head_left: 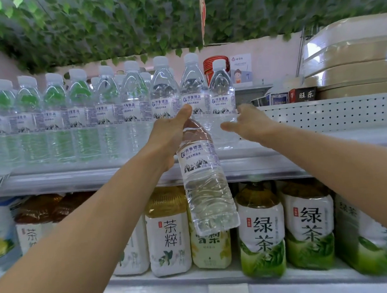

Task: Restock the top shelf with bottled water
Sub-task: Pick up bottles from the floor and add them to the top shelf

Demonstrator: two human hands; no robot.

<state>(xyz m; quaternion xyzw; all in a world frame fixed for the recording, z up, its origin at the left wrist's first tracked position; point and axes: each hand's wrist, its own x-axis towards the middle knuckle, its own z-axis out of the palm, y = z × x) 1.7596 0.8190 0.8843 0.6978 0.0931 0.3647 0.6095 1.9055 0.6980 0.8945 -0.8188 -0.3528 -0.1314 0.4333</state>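
Head camera view, looking up at shop shelves, with two bare arms reaching forward. The left hand (164, 136) is wrapped around the neck and shoulder of a clear water bottle (203, 177), thumb pointing up along its top; the cap is hidden inside the grip. This bottle hangs tilted, its base lower and swung to the right, in front of the top shelf's edge and the drinks below. The right hand (247, 122) has its fingers and thumb spread apart, reaching to the lower part of the last bottle in the row (222, 103); whether it actually touches that bottle cannot be told.

The top shelf (279, 161) is pale metal. A row of water bottles (84, 116) stands upright on it, running from the left edge to about the middle, with more bottles behind. To the right of the row the shelf is backed by a white perforated panel (333, 113). Above that panel sit stacked beige containers (348, 69) and small dark boxes (302, 94). Green artificial leaves (135, 20) cover the ceiling. On the shelf below stand tea bottles (261, 230) with white and green labels.

The held bottle is transparent and ribbed, full of water, with a white label printed in blue characters and a mountain drawing.
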